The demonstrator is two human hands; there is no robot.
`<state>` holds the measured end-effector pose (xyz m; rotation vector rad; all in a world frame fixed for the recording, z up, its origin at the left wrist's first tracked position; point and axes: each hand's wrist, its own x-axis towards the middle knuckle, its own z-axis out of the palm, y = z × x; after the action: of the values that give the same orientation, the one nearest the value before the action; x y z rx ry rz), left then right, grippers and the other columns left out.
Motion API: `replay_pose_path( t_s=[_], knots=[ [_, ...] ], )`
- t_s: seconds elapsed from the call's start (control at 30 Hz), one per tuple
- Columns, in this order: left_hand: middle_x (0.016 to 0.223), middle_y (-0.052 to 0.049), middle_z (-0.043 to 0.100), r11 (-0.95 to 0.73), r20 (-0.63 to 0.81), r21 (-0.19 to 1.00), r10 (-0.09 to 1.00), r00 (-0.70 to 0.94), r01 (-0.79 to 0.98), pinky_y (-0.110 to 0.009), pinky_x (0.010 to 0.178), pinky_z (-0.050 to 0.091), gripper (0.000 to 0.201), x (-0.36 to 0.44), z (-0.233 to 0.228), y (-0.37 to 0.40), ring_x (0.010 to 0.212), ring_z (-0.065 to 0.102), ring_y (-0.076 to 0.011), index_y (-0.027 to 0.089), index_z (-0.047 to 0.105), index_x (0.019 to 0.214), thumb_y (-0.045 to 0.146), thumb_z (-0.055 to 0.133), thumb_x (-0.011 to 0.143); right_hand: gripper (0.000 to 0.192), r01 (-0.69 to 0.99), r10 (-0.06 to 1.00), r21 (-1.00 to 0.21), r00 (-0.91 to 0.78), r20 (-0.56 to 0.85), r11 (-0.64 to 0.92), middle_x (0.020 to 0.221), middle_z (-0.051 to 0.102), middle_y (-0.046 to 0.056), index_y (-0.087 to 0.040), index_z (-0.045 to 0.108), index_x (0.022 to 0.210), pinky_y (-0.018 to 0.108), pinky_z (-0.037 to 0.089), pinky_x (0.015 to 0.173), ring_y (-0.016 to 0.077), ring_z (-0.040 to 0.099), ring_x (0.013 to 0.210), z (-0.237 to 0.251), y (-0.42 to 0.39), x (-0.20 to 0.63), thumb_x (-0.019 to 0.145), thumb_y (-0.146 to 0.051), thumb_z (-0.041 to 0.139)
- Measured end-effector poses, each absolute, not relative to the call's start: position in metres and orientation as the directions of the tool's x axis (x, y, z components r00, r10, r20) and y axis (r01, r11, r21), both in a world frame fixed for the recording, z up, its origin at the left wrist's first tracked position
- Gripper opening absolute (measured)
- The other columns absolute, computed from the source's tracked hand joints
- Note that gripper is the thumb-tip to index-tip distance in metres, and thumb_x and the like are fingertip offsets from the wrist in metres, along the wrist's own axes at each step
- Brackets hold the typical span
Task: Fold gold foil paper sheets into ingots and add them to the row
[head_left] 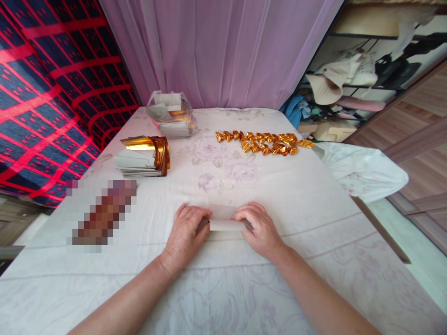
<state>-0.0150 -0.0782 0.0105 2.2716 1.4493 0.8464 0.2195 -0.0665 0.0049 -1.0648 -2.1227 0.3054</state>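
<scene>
Head view — left hand, right hand pinching paper at ends — forearms angled inward.

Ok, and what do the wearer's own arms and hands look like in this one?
The left hand and right hand are bare, with no gloves. The left forearm and right forearm show no sleeves, watch or bracelet. No ring shows, though some fingers are partly hidden.
</scene>
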Motion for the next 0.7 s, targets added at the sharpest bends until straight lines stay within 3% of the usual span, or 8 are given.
replay_pose_path(
  t_s=[0.1,0.27,0.33,0.47,0.57,0.63,0.7],
  knots=[
    [0.093,-0.002,0.069,-0.459,0.321,0.549,0.887,0.331,0.698,-0.055,0.107,0.032,0.013,-0.016,0.012,-0.077,0.095,0.063,-0.0214,0.024,0.061,0.092,0.015,0.053,0.087,0.026,0.601,0.747,-0.468,-0.384,0.542,0.648,0.080,0.069,0.001,-0.023,0.056,0.089,0.040,0.049,0.090,0.0182,0.065,0.078,0.007,-0.067,0.219,0.073,-0.005,0.047],
    [0.102,-0.004,0.072,-0.566,0.441,0.558,0.822,0.361,0.607,-0.051,0.109,0.033,0.012,-0.017,0.019,-0.079,0.108,0.062,-0.0215,0.024,0.062,0.099,0.024,0.052,0.093,0.013,0.598,0.783,-0.538,-0.276,0.558,0.594,0.080,0.070,0.001,-0.023,0.059,0.093,0.027,0.055,0.069,0.0159,0.068,0.072,0.016,-0.076,0.216,0.085,-0.015,0.051],
    [0.093,-0.003,0.073,-0.589,0.463,0.581,0.807,0.367,0.562,-0.046,0.106,0.040,0.012,-0.015,0.021,-0.081,0.097,0.066,-0.0190,0.023,0.062,0.098,0.025,0.050,0.093,0.011,0.576,0.818,-0.610,-0.202,0.539,0.544,0.083,0.071,0.001,-0.023,0.059,0.097,0.024,0.056,0.067,0.0146,0.069,0.069,0.018,-0.080,0.213,0.089,-0.021,0.053],
    [0.073,0.000,0.069,-0.520,0.449,0.671,0.852,0.269,0.528,-0.035,0.081,0.053,0.011,-0.012,0.022,-0.081,0.074,0.067,-0.0159,0.023,0.059,0.087,0.029,0.052,0.092,0.018,0.552,0.893,-0.719,-0.119,0.434,0.423,0.079,0.070,0.000,-0.023,0.059,0.108,0.022,0.057,0.065,0.0135,0.069,0.066,0.015,-0.082,0.207,0.091,-0.028,0.054],
    [0.073,0.002,0.071,-0.450,0.395,0.697,0.891,0.225,0.558,-0.035,0.083,0.052,0.014,-0.012,0.019,-0.079,0.079,0.067,-0.0172,0.023,0.058,0.104,0.028,0.054,0.091,0.024,0.605,0.917,-0.708,-0.098,0.387,0.363,0.078,0.069,0.000,-0.023,0.059,0.113,0.022,0.056,0.064,0.0132,0.068,0.065,0.009,-0.076,0.206,0.091,-0.030,0.052],
    [0.084,0.000,0.073,-0.418,0.367,0.671,0.905,0.214,0.612,-0.038,0.089,0.050,0.030,-0.012,0.017,-0.078,0.090,0.067,-0.0196,0.022,0.053,0.120,0.027,0.055,0.091,0.026,0.668,0.913,-0.652,-0.107,0.393,0.359,0.077,0.069,0.000,-0.022,0.060,0.115,0.023,0.054,0.064,0.0137,0.067,0.065,0.005,-0.071,0.207,0.091,-0.029,0.051],
    [0.099,-0.005,0.071,-0.407,0.371,0.618,0.905,0.207,0.673,-0.040,0.090,0.050,0.036,-0.013,0.016,-0.077,0.099,0.064,-0.0223,0.020,0.051,0.124,0.027,0.056,0.090,0.027,0.732,0.900,-0.570,-0.135,0.415,0.373,0.075,0.069,0.000,-0.022,0.061,0.115,0.026,0.053,0.066,0.0152,0.067,0.065,0.002,-0.067,0.208,0.092,-0.028,0.049]
  ],
)
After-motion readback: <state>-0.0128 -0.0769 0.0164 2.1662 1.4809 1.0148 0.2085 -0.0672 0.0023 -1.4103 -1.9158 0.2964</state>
